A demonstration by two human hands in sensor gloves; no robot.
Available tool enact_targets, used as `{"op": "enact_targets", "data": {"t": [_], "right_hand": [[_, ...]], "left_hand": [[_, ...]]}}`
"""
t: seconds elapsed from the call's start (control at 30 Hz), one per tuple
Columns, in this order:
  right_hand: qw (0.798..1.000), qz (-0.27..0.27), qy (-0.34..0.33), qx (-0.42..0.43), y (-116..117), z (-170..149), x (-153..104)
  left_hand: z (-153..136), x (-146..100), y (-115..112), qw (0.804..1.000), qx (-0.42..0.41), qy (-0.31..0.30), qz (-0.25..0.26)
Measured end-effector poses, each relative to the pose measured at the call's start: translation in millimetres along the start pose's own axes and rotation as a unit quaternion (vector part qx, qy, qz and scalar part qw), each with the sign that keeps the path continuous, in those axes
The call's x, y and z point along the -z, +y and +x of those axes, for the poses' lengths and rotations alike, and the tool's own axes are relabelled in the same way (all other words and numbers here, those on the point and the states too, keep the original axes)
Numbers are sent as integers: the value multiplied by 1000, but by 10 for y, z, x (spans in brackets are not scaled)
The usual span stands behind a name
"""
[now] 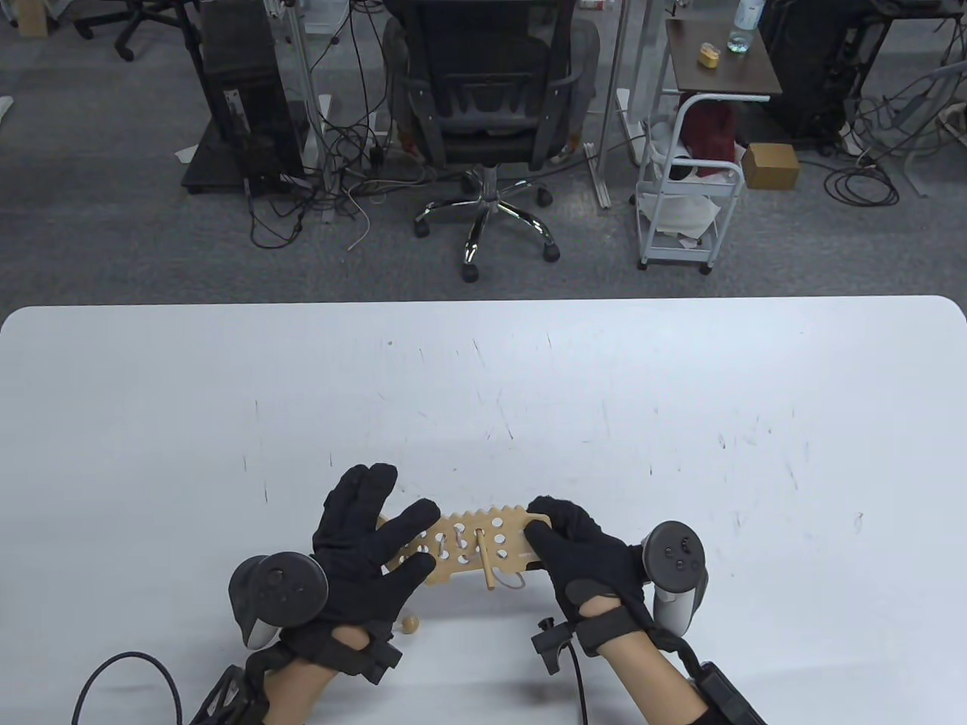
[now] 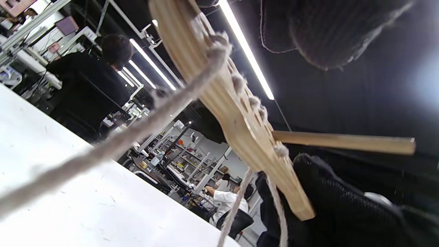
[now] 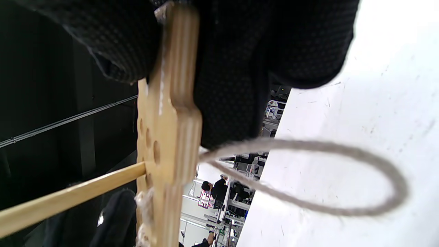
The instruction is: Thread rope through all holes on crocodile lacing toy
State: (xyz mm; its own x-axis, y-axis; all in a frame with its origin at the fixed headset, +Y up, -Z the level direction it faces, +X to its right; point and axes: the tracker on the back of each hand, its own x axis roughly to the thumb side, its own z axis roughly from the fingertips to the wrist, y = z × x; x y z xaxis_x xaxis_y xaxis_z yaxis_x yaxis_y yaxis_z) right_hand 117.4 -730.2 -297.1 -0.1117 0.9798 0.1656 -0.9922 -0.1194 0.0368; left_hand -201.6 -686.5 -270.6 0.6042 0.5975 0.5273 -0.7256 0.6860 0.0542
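Observation:
The wooden crocodile lacing board (image 1: pixel 468 547) is held just above the white table (image 1: pixel 483 393). My right hand (image 1: pixel 563 532) grips its right end, thumb on top and fingers curled round it (image 3: pixel 240 68). My left hand (image 1: pixel 378 525) lies spread over the left end, fingers straight. A wooden needle stick (image 1: pixel 484 563) pokes through a middle hole (image 2: pixel 343 142) (image 3: pixel 68 195). Grey rope (image 2: pixel 120 140) is laced through several holes and trails off below. A loose rope loop (image 3: pixel 343 151) hangs under the board (image 3: pixel 168 130) near my right hand. Neither hand touches the stick.
A small wooden bead (image 1: pixel 410 624) lies on the table by my left wrist. Black cables (image 1: pixel 128 672) run off the near edge. An office chair (image 1: pixel 483 113) and a white cart (image 1: pixel 687 189) stand beyond the far edge.

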Motion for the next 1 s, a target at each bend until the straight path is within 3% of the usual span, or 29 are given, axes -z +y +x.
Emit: {"op": "enact_targets", "data": {"t": [0.63,1.0], "right_hand": [[999,31,2,-22,183,37,-93],[999,37,0,-27,182,30,-87]], "left_hand": [[259,-11,-175,989,133,-31,-52],[245,-19,-129,994,102,-32,-30]]}}
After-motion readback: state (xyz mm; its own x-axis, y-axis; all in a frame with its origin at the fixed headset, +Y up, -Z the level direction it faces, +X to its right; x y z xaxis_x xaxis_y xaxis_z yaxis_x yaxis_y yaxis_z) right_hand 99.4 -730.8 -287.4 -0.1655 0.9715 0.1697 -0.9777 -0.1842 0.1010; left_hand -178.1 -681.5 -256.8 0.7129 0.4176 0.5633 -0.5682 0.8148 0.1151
